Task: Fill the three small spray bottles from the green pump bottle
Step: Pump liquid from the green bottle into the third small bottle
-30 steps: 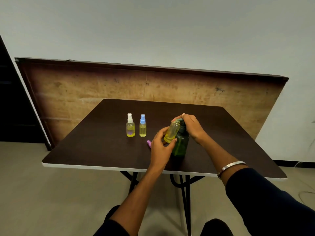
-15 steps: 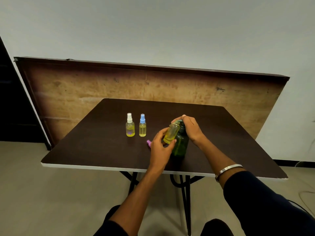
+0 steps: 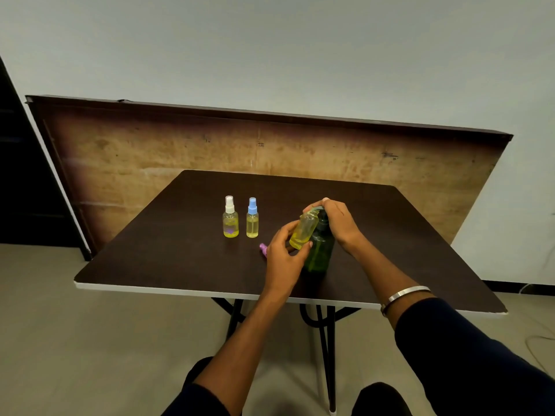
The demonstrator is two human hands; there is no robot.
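Note:
The green pump bottle (image 3: 320, 250) stands near the middle of the dark table (image 3: 168, 253). My right hand (image 3: 339, 223) lies over its pump head, fingers curled round it. My left hand (image 3: 285, 253) holds an uncapped small bottle (image 3: 303, 232) with yellow liquid, tilted with its mouth up under the pump spout. Two capped small spray bottles stand side by side to the left: one with a white cap (image 3: 230, 217), one with a blue cap (image 3: 252, 218), both holding yellow liquid. A pink spray cap (image 3: 263, 248) lies on the table just left of my left hand.
A large wooden board (image 3: 150, 157) leans against the wall behind the table. The table's white front edge (image 3: 180, 291) runs close to me, with black metal legs (image 3: 326, 349) below. My knees show at the bottom.
Both hands and the held bottle stay nearly where they were at the pump; no clear movement shows beyond a slight shift of the camera.

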